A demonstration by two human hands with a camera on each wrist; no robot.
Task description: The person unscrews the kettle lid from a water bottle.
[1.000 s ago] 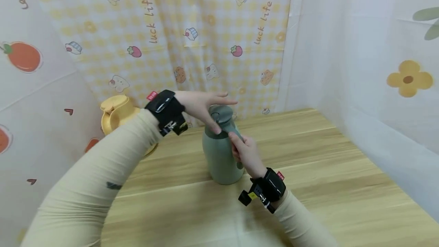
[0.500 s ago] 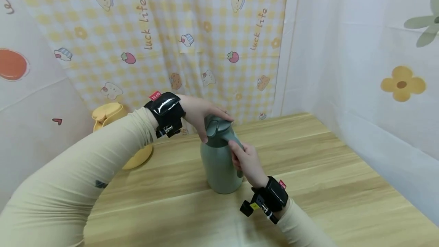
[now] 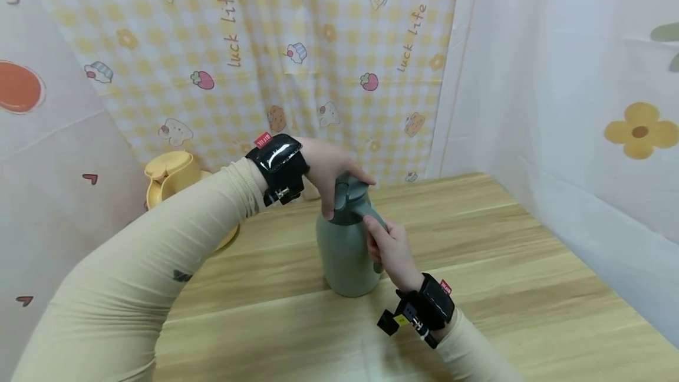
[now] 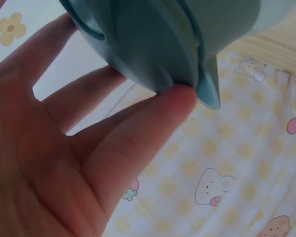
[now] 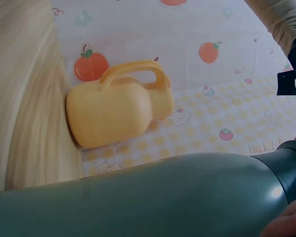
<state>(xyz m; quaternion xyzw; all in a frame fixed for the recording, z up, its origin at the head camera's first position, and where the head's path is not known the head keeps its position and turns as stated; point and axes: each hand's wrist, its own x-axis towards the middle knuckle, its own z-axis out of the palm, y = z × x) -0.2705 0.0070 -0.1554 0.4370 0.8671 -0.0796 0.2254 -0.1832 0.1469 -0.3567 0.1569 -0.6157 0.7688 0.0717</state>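
Two cream sleeves (image 3: 132, 264) reach in from the near side of the green jug (image 3: 347, 258), each wrist wearing a black camera mount (image 3: 278, 164). At the jug's near right, the right hand (image 3: 391, 246) holds the handle (image 3: 371, 211), fingers curled round it, just as a second ago. What differs is the left hand (image 3: 329, 164): no longer spread wide over the jug's top, its fingers are now narrowed around the lid (image 3: 356, 191), with fingertips at the rim in the left wrist view. So the jug seems well braced, held at lid and handle at once; whether the lid has turned at all, I cannot tell. The jug stands upright on the worktop (image 3: 477, 264), a pale wood grain stretching out around it. To the jug's left, slightly behind and well apart, a yellow jug (image 5: 113, 111) also stands upright, partly hidden by one of the sleeves in the head view. Farthest off, behind the green jug, hangs a yellow checked cloth (image 3: 318, 93) printed with strawberries and cakes, while white panels (image 3: 551, 134) with fruit, hearts and flowers flank it on both sides.
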